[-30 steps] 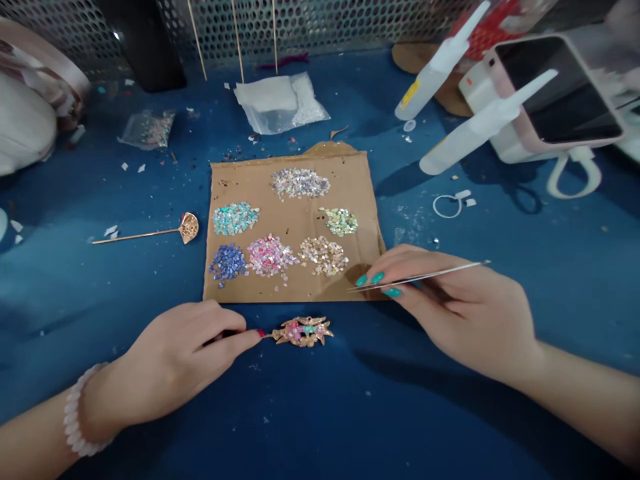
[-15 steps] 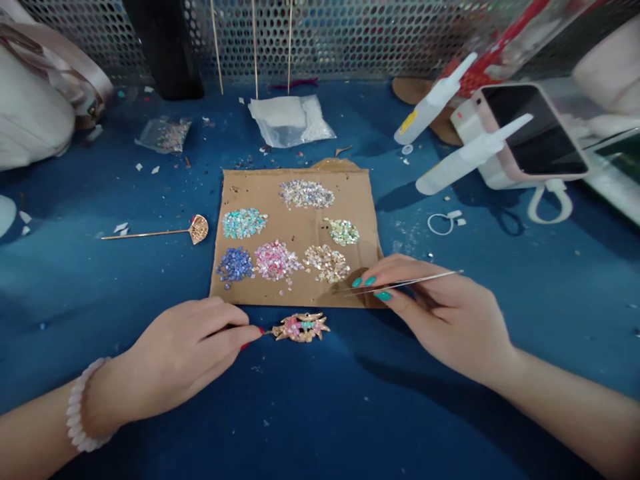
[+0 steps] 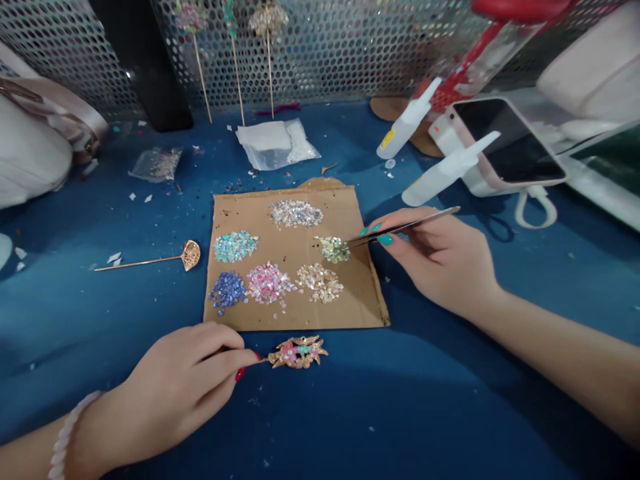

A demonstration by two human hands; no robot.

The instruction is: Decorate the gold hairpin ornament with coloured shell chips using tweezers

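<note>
Pinching tweezers (image 3: 415, 225) in right hand (image 3: 443, 257) at pale-green chip pile (image 3: 334, 249); gripping flowered gold hairpin (image 3: 299, 351) by stem in left hand (image 3: 180, 390).
Just shifted tweezers up from bare near-right part of cardboard (image 3: 365, 307), apparently putting work at green chips now; can't tell about any chip between tips. Holding hairpin's head just off cardboard's near edge, over blue tabletop (image 3: 370, 393). Farther out: fan-topped hairpin (image 3: 190, 255) left, white nozzle bottles (image 3: 440, 179) right.

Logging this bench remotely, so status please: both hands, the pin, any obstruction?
Left hand pinching decorated pin by its stem. Right hand holding tweezers, tips at pale green chips. Pin's head just short of cardboard. Nothing seen blocking tips.
</note>
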